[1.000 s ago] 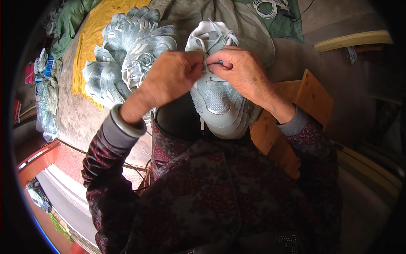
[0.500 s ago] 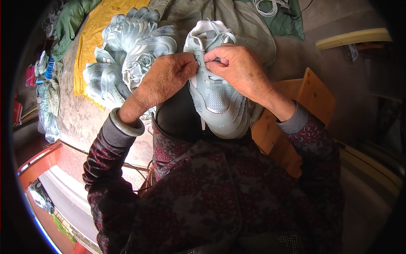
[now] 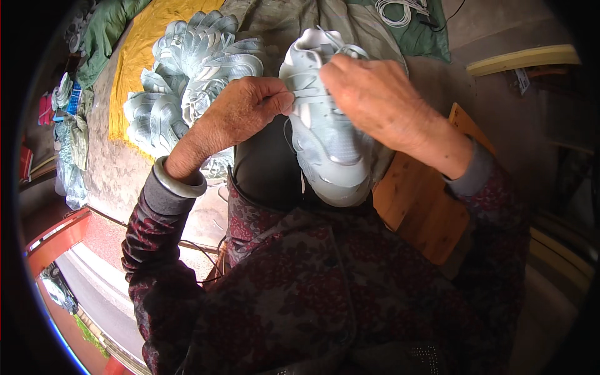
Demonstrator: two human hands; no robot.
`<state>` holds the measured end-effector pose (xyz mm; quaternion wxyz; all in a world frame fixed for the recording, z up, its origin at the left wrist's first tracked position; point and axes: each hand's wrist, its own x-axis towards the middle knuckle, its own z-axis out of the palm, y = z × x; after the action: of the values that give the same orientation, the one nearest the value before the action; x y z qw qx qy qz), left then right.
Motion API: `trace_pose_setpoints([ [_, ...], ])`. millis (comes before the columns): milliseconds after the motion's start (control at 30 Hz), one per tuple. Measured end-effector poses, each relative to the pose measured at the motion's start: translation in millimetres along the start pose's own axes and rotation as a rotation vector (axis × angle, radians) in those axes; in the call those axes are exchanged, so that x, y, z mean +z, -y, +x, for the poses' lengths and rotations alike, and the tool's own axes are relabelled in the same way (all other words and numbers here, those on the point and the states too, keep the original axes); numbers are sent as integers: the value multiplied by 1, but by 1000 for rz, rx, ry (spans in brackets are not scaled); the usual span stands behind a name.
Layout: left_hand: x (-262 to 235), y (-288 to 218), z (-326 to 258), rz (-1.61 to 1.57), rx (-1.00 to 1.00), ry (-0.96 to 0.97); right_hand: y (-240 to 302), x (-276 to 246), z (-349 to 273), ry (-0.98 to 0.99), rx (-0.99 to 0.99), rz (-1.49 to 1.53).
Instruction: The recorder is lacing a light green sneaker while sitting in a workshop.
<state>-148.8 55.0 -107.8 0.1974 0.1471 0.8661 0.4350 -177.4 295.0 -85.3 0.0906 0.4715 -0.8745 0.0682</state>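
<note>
A pale grey-blue sneaker (image 3: 328,150) lies in front of me, its toe toward my body and its opening away. At the shoe's left edge, my left hand (image 3: 240,112) is closed, thumb and forefinger pinching a pale shoelace (image 3: 306,94) by the eyelets. Strands of lace cross the tongue toward the other side. Over the right side of the lacing, my right hand (image 3: 381,100) has its fingers curled in; their tips are hidden, so what they grip cannot be made out. A loose loop of lace shows near the shoe's opening.
Many similar sneakers (image 3: 206,69) are heaped at the left on a yellow cloth (image 3: 128,81). A wooden box or stool (image 3: 422,206) stands at the right, close to my forearm. Behind the shoe lies a grey-green cloth (image 3: 269,19). A coiled white cable (image 3: 400,12) rests at the back right.
My right hand has moved right and toward me, turning over the lacing. The sneaker has shifted slightly right. My left hand stays nearly in place.
</note>
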Motion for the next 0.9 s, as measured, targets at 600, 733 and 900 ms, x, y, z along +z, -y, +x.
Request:
trace_pose_setpoints([
  [600,-32,-7,21,6,235,-254,-31,19,-33,-9,553,1274],
  [733,-19,-31,52,188,396,-137,-33,21,-37,-88,606,1384],
  [900,-15,-13,76,170,374,17,-32,18,-28,-54,582,1304],
])
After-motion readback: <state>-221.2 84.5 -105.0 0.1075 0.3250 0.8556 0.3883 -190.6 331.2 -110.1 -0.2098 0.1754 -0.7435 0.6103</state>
